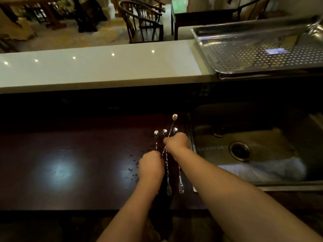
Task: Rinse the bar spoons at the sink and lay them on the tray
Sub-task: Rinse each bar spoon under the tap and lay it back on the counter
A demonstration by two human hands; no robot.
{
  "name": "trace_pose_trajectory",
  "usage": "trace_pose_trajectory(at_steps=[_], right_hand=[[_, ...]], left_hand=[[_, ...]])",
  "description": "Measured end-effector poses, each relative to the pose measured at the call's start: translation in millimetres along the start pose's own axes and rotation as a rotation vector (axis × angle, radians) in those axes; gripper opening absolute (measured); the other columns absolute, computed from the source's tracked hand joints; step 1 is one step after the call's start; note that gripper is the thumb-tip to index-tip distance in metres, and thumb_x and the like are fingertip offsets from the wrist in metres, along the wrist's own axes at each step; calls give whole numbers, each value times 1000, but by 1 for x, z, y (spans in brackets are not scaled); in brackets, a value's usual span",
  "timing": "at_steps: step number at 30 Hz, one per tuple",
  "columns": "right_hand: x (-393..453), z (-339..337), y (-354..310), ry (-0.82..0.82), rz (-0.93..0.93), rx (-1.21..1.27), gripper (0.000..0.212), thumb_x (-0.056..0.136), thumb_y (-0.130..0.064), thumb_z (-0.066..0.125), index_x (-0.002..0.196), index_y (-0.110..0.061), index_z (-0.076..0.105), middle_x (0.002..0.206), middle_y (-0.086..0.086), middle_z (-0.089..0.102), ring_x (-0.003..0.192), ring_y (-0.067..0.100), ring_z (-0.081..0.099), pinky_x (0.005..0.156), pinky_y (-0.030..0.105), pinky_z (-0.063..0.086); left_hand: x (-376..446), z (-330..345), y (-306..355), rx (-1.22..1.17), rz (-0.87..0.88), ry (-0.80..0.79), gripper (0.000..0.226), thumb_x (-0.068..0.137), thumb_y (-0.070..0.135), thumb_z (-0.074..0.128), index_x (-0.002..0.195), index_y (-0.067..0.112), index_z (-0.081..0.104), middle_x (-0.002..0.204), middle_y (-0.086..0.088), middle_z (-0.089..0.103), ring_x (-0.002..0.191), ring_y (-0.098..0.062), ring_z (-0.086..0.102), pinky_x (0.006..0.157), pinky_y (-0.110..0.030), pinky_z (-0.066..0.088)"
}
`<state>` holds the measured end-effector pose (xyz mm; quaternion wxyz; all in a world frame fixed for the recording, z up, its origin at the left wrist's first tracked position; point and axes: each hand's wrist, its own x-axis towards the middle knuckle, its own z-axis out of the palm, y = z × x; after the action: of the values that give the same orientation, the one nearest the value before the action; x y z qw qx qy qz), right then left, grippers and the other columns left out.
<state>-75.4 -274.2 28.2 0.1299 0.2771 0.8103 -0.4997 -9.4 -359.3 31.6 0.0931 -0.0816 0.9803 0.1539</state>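
Several long twisted bar spoons (pixel 164 132) lie side by side on the dark wooden counter (pixel 70 154), bowls pointing away from me, fork ends (pixel 180 188) near me. My right hand (pixel 177 141) is closed around one bar spoon (pixel 174 117), its bowl raised above the others. My left hand (pixel 151 165) is fisted over the spoon shafts just left of it; whether it grips one is hidden. The steel sink (pixel 244 151) lies to the right. A perforated steel tray (pixel 262 49) sits on the raised white ledge at the back right.
The white bar ledge (pixel 104 65) runs across the back above the counter. Water drops (pixel 132 165) dot the wood left of the spoons. The sink drain (pixel 239 151) is open. Dark wooden chairs (pixel 143 20) and tables stand beyond the bar.
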Motion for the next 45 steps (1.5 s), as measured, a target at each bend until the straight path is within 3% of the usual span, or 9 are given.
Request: trace_pose_trajectory(at_steps=[7,14,24,28,33,35,38,41,45], right_hand=[[29,-86,39,103,84,216,21,80,-18,66,91,-1,70,91,19,73,86,35,71,78,44,59],[57,-170,82,138,202,505,10,85,-10,65,84,-1,67,56,8,61,25,6,50,29,12,33],[90,-245,124,72,187,549,22,87,-11,63,67,-7,60,54,6,63,39,11,52,41,22,38],[96,-266,134,103,175,602,15,87,-12,64,73,-7,66,62,7,69,41,9,54,47,23,44],[101,-283,141,99,165,724,17,88,-13,62,72,-6,67,57,5,67,40,9,52,48,23,44],[102,-287,142,99,188,797,20,88,-10,62,68,-4,64,50,2,63,37,9,51,46,23,44],[105,-291,146,114,216,890,24,87,-7,61,63,-4,60,43,1,60,37,11,51,43,23,43],[109,-297,153,151,249,946,26,89,-7,61,64,-4,61,42,0,61,42,12,55,42,21,45],[111,-306,164,209,293,1028,23,91,-4,59,68,0,59,43,3,59,39,11,56,40,19,47]], left_hand=[[-3,21,77,113,159,19,16,90,11,51,85,9,66,92,-11,66,87,-33,65,64,-36,43],[-14,50,147,240,253,-5,17,87,11,57,98,12,69,102,-10,67,94,-30,66,76,-36,50],[-24,79,224,203,206,20,20,90,7,52,99,9,70,106,-9,58,95,-28,62,75,-35,49],[-33,89,256,60,240,167,26,97,29,47,107,14,64,107,-7,56,100,-25,55,73,-33,46],[-44,107,292,-445,124,164,34,97,37,46,84,14,68,75,-2,63,68,-21,58,60,-29,42],[-43,115,306,-957,-108,23,37,96,30,51,68,10,64,62,-1,58,60,-18,53,59,-28,42],[-40,123,327,-1634,-481,-117,19,95,19,57,80,8,62,76,-6,64,70,-16,62,66,-23,53],[-34,132,338,-1853,-560,-109,12,95,15,58,102,6,58,94,-11,65,87,-19,66,81,-27,54],[-26,142,352,-1893,-602,-90,8,95,13,57,93,5,58,92,-13,63,79,-17,65,75,-23,55]])
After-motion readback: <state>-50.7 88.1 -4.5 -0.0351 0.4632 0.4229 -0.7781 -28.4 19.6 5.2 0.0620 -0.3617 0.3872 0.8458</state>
